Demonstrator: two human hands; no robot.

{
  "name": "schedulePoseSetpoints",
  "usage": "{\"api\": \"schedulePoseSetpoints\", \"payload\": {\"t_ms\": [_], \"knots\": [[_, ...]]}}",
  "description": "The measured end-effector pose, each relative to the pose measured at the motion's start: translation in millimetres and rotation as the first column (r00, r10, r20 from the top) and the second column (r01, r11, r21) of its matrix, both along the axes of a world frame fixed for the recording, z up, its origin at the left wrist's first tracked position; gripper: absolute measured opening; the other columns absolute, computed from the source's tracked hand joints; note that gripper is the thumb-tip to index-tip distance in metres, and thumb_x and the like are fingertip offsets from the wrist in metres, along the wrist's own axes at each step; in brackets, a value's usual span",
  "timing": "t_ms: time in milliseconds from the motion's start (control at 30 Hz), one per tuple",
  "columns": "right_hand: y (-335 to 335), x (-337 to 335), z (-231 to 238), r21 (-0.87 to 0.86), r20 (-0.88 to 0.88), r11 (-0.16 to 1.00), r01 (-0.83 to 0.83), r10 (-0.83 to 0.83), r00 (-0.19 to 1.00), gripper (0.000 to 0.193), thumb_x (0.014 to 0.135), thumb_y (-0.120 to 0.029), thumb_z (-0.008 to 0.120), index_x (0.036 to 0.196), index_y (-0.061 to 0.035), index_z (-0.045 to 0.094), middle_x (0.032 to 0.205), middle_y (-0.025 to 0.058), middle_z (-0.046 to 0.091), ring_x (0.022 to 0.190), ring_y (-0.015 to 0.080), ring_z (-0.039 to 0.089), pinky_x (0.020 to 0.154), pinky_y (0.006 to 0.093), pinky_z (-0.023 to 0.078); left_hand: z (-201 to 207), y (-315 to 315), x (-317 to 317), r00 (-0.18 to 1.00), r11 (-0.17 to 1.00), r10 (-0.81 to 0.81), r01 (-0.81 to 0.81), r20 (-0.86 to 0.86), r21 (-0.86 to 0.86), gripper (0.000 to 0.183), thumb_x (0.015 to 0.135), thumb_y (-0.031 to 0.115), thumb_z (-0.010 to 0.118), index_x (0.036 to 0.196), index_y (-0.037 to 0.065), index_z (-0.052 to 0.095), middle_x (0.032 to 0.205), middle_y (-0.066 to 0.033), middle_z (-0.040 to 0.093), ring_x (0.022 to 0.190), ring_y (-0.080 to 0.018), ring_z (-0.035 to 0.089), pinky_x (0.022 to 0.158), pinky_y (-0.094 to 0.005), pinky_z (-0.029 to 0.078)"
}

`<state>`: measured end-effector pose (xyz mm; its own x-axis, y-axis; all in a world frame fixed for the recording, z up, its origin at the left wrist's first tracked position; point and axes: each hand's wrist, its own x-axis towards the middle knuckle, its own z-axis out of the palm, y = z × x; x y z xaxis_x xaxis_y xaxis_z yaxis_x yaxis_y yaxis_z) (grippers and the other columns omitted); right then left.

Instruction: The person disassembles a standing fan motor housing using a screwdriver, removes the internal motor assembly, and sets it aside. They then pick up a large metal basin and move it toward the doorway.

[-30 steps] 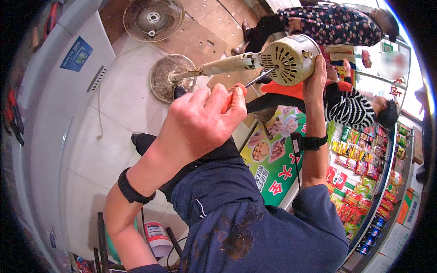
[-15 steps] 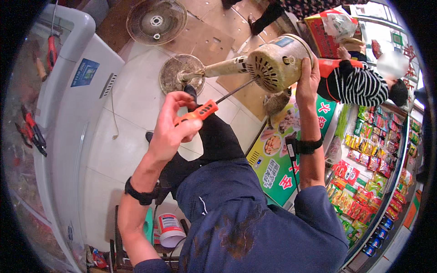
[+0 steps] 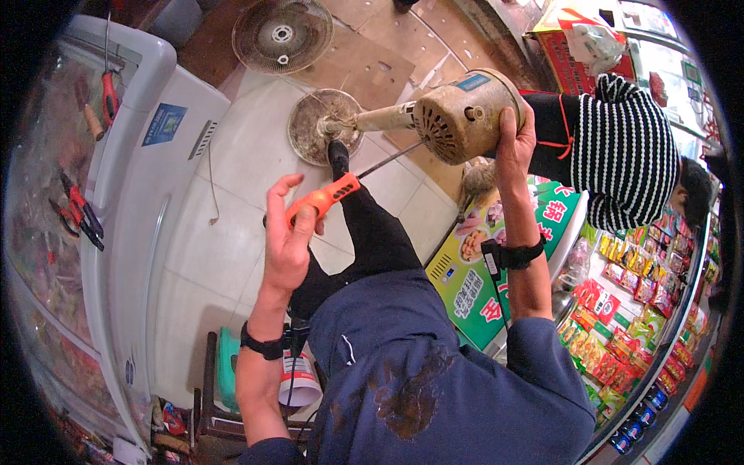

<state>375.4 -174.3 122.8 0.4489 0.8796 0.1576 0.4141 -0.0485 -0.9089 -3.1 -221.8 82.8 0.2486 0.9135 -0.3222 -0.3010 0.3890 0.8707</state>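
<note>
Above the lap, at the end of a grimy pole [image 3: 385, 118], sits the slotted housing [image 3: 469, 116] of a fan, tilted with its vents toward the lower left. The right hand [image 3: 515, 151] grips it from the right, thumb on the near side; the rest of that hand's hold is partly hidden. The left hand [image 3: 288, 248] holds a screwdriver [image 3: 322, 198] loosely by its orange handle — thumb against the handle, index finger lifted away from it. The shaft [image 3: 390, 161] slants up to the vented face; whether the tip sits in a slot cannot be told.

Down on the pale tiles [image 3: 186, 267], the pole rises from a round, stained base [image 3: 306, 139], with a dark shoe [image 3: 339, 157] overlapping its near rim in view. Beyond the base lies a round wire guard [image 3: 283, 35]. To the left, a freezer [image 3: 182, 97] bears red-and-black pliers [image 3: 77, 205] and a red-handled driver [image 3: 109, 99] on top. On the right, a person in a striped top [image 3: 628, 151] bends over near the snack packets [image 3: 612, 333] — well apart from the left hand.
</note>
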Motion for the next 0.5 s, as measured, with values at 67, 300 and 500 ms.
{"api": "schedulePoseSetpoints", "payload": {"t_ms": [67, 300, 500], "knots": [[2, -3, 0, 0.014, -0.014, 1.0, -0.001, 0.001, 1.0, 0.046, 0.104, -0.031, 0.07, 0.138, -0.0026, 0.058, 0.122, 0.0062, 0.067, 0.109, 0.014, 0.062, 0.099, 0.0295, 0.05, 1, 2, 2, 0.979, 0.971, 0.09, -0.045, -0.184, 0.236, 0.039, 0.112, 0.032, 0.053, 0.139, 0.004, 0.05, 0.099, -0.0072, 0.065, 0.077, -0.0092, 0.055, 0.069, -0.0262, 0.047], [3, -3, -1, -0.021, -0.047, 1.0, 0.004, -0.005, 0.999, 0.049, 0.103, -0.035, 0.072, 0.139, -0.0027, 0.058, 0.122, 0.0072, 0.067, 0.11, 0.0145, 0.062, 0.098, 0.0293, 0.05, 5, 4, 7, 0.993, 0.996, 0.046, -0.054, -0.112, -0.069, 0.035, 0.109, 0.022, 0.06, 0.139, 0.005, 0.051, 0.107, -0.0072, 0.063, 0.071, -0.006, 0.053, 0.059, -0.0218, 0.043], [-1, 1, -8, -0.03, -0.052, 1.0, 0.009, -0.011, 0.999, 0.052, 0.104, -0.038, 0.071, 0.139, -0.0018, 0.058, 0.123, 0.0079, 0.067, 0.112, 0.0159, 0.062, 0.1, 0.0308, 0.05, 8, 12, -3, 0.964, 0.966, -0.117, 0.055, -0.237, -0.254, 0.045, 0.108, 0.02, 0.058, 0.147, 0.006, 0.04, 0.124, -0.0127, 0.059, 0.076, -0.009, 0.056, 0.062, -0.0243, 0.047]]}}
